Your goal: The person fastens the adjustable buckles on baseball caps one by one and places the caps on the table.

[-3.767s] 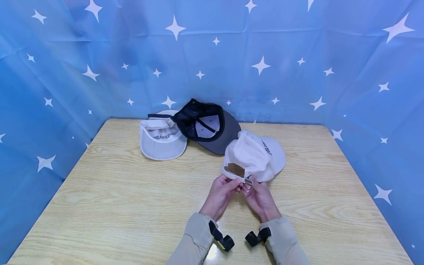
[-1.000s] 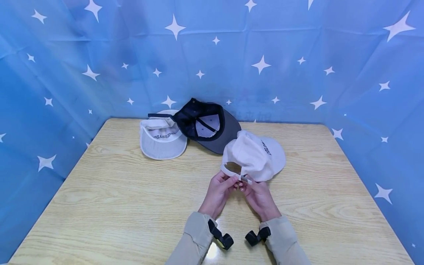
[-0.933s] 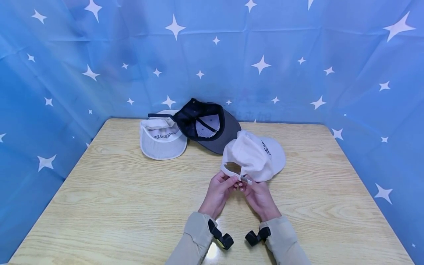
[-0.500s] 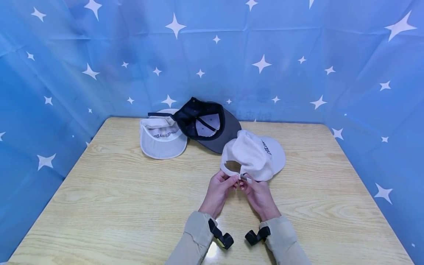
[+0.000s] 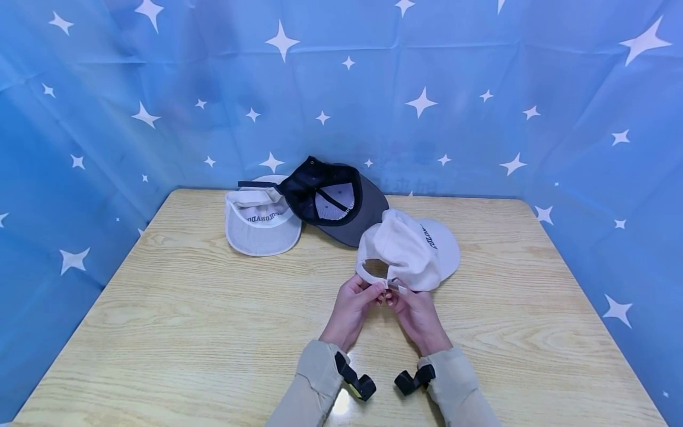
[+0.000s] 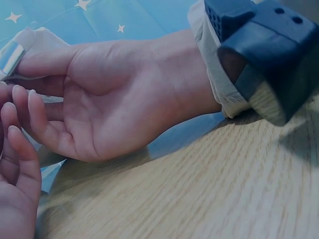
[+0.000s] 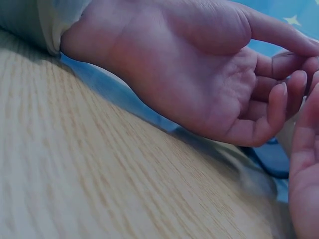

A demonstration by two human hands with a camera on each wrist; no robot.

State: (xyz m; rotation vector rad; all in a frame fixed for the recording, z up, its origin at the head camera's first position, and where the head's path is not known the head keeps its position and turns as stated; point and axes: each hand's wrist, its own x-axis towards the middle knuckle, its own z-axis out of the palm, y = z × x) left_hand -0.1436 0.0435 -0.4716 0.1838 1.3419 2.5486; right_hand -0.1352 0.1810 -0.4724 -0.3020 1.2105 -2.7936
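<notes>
A white baseball cap (image 5: 404, 252) with dark lettering lies on the table, its brim pointing right and its back opening towards me. My left hand (image 5: 349, 311) pinches the left part of the back strap between thumb and fingers. My right hand (image 5: 420, 315) pinches the strap's other side, by the metal buckle (image 5: 393, 286). The fingertips of both hands nearly meet below the strap. In the left wrist view, the shiny buckle (image 6: 11, 59) shows at the thumb tip of the left hand (image 6: 114, 94). Curled fingers of the right hand (image 7: 199, 74) hide their grip in the right wrist view.
Behind, a dark cap (image 5: 368, 216) lies inside up, overlapping another white cap (image 5: 263, 238) marked COLORADO and touching or almost touching the held cap. A blue star-patterned cloth (image 5: 341, 89) stands round the wooden table (image 5: 213, 332). Black wrist cameras (image 5: 363, 386) sit on the sleeves.
The strap and buckle have shifted slightly left and up between my fingertips since the earliest frame. Both hands keep their pinch; the other caps stay where they were.
</notes>
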